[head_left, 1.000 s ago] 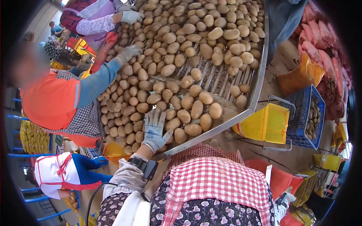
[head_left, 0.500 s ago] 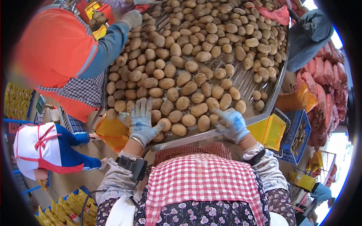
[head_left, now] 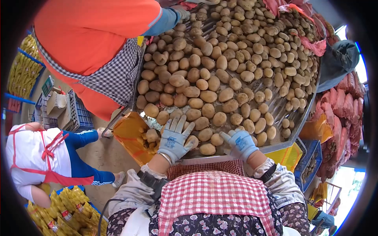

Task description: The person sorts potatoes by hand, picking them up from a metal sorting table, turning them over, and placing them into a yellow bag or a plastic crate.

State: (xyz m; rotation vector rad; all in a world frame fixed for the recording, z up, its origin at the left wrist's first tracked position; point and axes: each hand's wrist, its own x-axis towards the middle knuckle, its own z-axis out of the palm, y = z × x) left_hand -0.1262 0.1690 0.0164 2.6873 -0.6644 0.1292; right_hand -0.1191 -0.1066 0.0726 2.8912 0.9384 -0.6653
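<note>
My left hand (head_left: 174,138), in a pale blue-grey work glove, lies at the near left edge of the metal sorting table (head_left: 210,158). Its fingers are spread, and a potato (head_left: 191,142) touches it on the right. My right hand (head_left: 241,143), gloved alike, rests at the near edge farther right. Its thumb points left toward a potato (head_left: 216,139), and its other fingers are apart and slightly bent; what lies under the palm is hidden. Loose potatoes (head_left: 208,96) spread over the table in front of both hands.
An orange mesh bag (head_left: 134,135) with potatoes hangs left of my left hand; a yellow bag (head_left: 285,155) hangs at right. A co-worker in orange (head_left: 98,23) reaches over the table. Another person (head_left: 43,153) bends near yellow bags (head_left: 71,208). Red sacks (head_left: 334,122) are stacked right.
The view has shifted, so the table appears farther right. My hands are closer together at the near edge. The orange-clad co-worker's arm reaches farther along the table, and more potatoes show in the orange bag.
</note>
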